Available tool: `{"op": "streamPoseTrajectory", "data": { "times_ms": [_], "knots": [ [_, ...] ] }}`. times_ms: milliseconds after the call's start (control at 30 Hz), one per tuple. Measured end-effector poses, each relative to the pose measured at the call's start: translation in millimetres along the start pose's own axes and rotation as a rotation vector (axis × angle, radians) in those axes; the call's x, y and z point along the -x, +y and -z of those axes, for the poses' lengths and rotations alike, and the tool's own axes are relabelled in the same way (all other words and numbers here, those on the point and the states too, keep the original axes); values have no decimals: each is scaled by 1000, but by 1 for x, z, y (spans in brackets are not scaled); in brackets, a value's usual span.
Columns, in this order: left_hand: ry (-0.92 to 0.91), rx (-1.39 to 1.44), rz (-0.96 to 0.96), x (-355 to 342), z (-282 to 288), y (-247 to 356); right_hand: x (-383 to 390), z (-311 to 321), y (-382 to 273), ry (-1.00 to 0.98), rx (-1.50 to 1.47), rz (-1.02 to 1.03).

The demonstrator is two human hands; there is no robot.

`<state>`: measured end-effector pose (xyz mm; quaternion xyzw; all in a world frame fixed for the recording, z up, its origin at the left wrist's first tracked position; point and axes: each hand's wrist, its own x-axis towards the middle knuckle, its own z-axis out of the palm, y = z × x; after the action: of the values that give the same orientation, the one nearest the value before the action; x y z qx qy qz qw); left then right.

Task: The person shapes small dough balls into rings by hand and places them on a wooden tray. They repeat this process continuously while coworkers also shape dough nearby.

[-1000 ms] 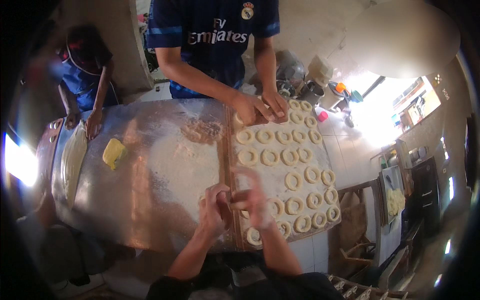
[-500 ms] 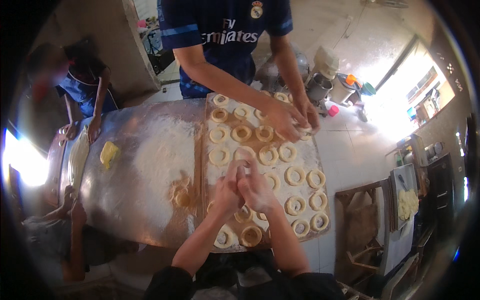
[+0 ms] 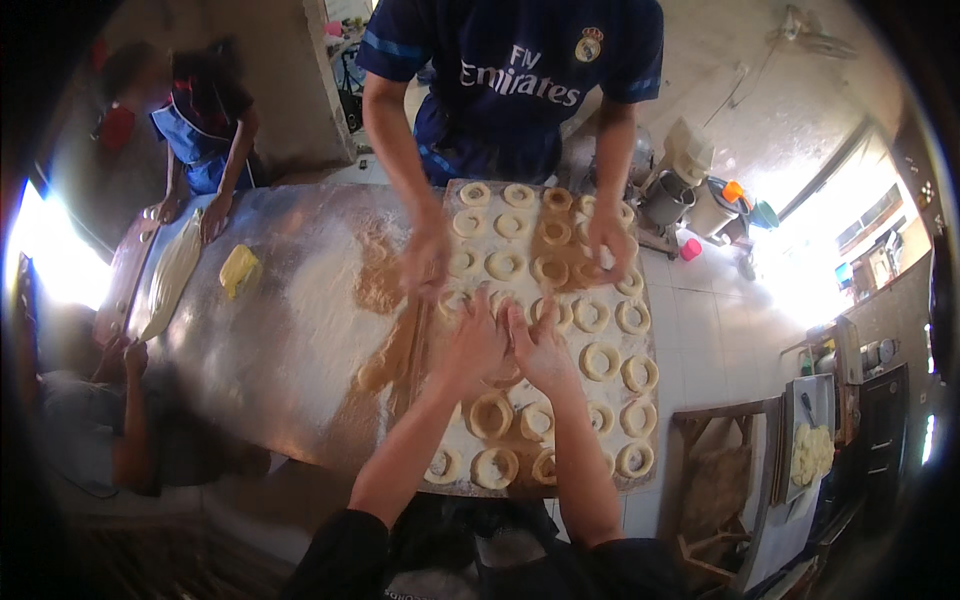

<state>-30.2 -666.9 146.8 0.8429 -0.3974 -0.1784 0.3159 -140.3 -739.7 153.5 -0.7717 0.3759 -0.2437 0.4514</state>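
My left hand [image 3: 476, 345] and my right hand [image 3: 541, 350] lie side by side low over a floured board [image 3: 524, 470], fingers stretched out and apart. A dough ring [image 3: 503, 378] shows partly beneath them; whether my fingers touch it I cannot tell. More pale dough rings, such as the ring [image 3: 602, 377] right of my right hand, cover the board in rough rows. Opposite me, a person in a dark blue jersey [image 3: 510, 110] has one blurred hand [image 3: 428, 258] at the board's left edge and the other [image 3: 607, 245] over rings at the far right.
A metal table [image 3: 300, 420] extends left, dusted with flour [image 3: 325, 285]. It bears a yellow lump [image 3: 238, 270] and a long dough strip [image 3: 172, 275] handled by two other people. Buckets [image 3: 690, 208] stand at the back right; a wooden frame [image 3: 720, 470] stands right of the board.
My hands were pressed together above the rings; now they are apart and spread lower over the board. The opposite person's hands have separated, one moving left. The view has shifted slightly.
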Motion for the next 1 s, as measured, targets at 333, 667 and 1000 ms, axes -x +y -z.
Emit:
{"op": "streamPoseTrajectory", "data": {
  "times_ms": [333,667,1000],
  "knots": [
    [-182,-188,-70,10,-1,-35,8,-23,27,-13,707,93],
    [-34,139,-165,50,64,-58,53,-18,-12,185,637,24],
    [-407,430,26,154,174,-263,208,87,6,427,455,-257]
  ]
}}
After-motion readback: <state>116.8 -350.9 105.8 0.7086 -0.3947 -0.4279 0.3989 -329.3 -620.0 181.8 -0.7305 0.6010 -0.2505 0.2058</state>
